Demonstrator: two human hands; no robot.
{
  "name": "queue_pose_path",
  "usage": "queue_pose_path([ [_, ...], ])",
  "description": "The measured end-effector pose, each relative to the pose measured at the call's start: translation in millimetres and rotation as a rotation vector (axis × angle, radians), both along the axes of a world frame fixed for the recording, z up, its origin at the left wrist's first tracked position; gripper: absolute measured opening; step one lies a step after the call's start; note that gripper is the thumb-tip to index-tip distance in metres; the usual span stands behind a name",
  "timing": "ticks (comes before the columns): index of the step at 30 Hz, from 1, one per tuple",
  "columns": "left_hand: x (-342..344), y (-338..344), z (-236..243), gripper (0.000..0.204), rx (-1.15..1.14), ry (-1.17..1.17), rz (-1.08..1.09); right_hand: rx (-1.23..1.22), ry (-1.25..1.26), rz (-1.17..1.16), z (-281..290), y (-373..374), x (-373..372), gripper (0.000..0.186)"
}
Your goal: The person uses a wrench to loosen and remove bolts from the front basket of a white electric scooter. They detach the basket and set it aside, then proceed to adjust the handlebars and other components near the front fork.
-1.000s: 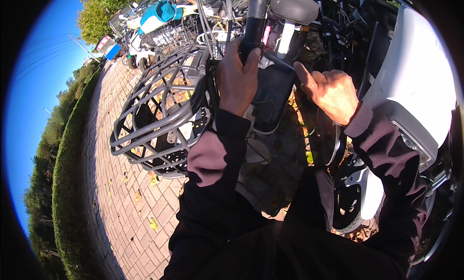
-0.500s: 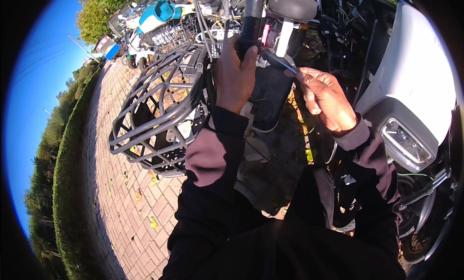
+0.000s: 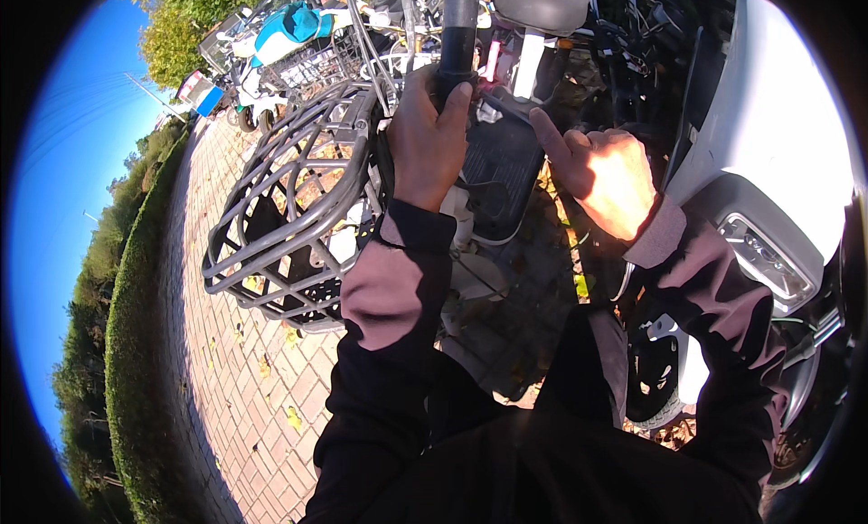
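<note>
My left hand [image 3: 428, 142] is wrapped round a black upright tube [image 3: 459, 45] near its collar. A thin metal tool [image 3: 508, 106] with a dark part sticks out rightward from beside that collar. My right hand [image 3: 597, 176] touches the tool's outer end with one outstretched digit, other fingers curled; what lies under them is hidden. Behind and below both hands is a dark ridged board or panel [image 3: 497, 198]. A metal tube basket [image 3: 258, 244] stands just left of my left hand.
A white scooter body [image 3: 768, 126] with a lamp stands close on the right. Jumbled parked two-wheelers [image 3: 307, 36], one with a teal cover, and a grey saddle [image 3: 541, 4] are behind. Brick paving [image 3: 240, 388] runs along the left beside a hedge [image 3: 136, 370].
My right hand has shifted slightly; a half second ago it pinched the tool, now one digit reaches to its end. My left hand keeps its grip, slightly farther left in view.
</note>
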State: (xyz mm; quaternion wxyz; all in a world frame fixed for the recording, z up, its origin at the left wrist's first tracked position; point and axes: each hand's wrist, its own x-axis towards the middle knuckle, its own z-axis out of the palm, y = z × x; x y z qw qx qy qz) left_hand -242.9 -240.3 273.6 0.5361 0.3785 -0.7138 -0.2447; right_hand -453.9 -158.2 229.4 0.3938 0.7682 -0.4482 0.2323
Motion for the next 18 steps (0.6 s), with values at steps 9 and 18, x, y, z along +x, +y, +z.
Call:
queue_pose_path([
  [9,-0.4,0.5,1.3,0.036,0.055,0.002,-0.015,0.398,-0.561,0.215,13.5,-0.7,2.0,0.02],
  [18,0.8,-7.1,-5.3,0.039,-0.114,-0.054,0.045,1.554,-1.469,0.659,31.3,-18.2,-25.5,0.011],
])
